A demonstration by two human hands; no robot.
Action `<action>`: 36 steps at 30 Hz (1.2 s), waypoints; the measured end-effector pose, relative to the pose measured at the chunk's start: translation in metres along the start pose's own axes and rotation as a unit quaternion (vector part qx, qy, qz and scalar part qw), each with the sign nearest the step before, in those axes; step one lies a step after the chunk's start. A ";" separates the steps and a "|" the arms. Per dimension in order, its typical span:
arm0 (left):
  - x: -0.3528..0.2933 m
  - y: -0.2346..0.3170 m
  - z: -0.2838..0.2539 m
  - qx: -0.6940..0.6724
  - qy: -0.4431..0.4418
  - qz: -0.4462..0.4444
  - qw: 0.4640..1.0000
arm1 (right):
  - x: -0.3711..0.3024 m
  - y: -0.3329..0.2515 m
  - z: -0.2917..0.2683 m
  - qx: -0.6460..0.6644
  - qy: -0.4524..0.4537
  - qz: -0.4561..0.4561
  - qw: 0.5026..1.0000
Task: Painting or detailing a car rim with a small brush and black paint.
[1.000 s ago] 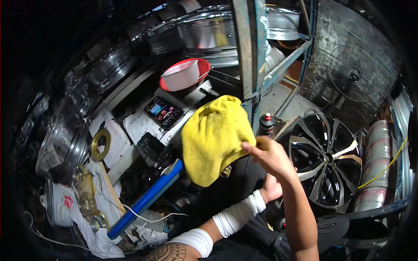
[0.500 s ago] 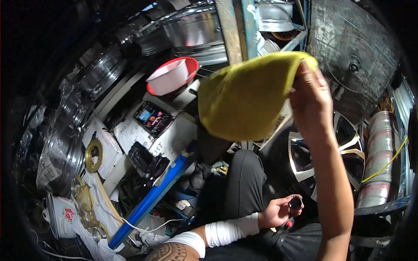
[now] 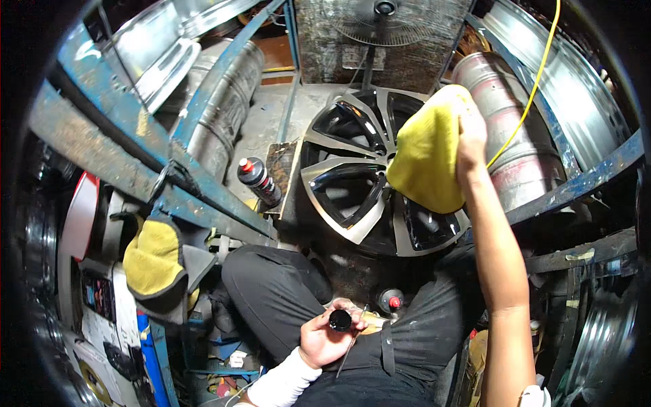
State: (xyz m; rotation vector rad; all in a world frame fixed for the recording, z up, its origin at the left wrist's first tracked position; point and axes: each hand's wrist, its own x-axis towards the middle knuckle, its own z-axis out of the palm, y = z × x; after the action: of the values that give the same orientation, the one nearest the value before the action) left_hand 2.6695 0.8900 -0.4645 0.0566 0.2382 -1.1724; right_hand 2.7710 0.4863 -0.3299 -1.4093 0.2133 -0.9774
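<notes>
My right hand (image 3: 470,139) is raised and grips a yellow cloth (image 3: 426,152), which hangs in front of the right part of an alloy wheel (image 3: 349,227). The wheel has black and bright silver spokes and lies flat before my knees. Low over my lap, my left hand (image 3: 325,342) is closed around a small round black container (image 3: 340,320), its dark opening facing up. Just beyond that hand stands a dark bottle with a red tip (image 3: 391,300). Left of the wheel, a second dark bottle with a red cap (image 3: 259,182) stands on a board.
A yellow and grey cloth (image 3: 154,258) hangs on the blue metal frame (image 3: 203,217) at the left. Metal barrels (image 3: 498,129) stand at the right behind a yellow cord (image 3: 531,102). Beyond the wheel is a fan (image 3: 384,24) by a dark board. A phone (image 3: 100,295) lies at far left.
My view has swung right, toward the wheel. The yellow cloth, still in my right hand, now hangs before the wheel. The black container stays in my left hand.
</notes>
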 end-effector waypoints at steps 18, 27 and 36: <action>0.040 0.027 0.018 0.054 -0.011 0.088 0.995 | -0.012 0.180 -0.001 -0.503 -0.356 0.067 0.785; 0.048 0.028 0.021 0.054 0.015 0.086 0.995 | 0.007 0.177 -0.002 -0.622 -0.292 0.162 0.708; 0.055 0.027 0.016 0.073 0.017 0.083 0.994 | 0.009 0.180 0.007 -0.581 -0.318 0.191 0.724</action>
State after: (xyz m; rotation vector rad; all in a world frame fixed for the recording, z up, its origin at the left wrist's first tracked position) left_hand 2.7165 0.8478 -0.4628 0.2218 0.1734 -1.0219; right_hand 2.8608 0.4605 -0.4847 -2.6122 0.6351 0.1785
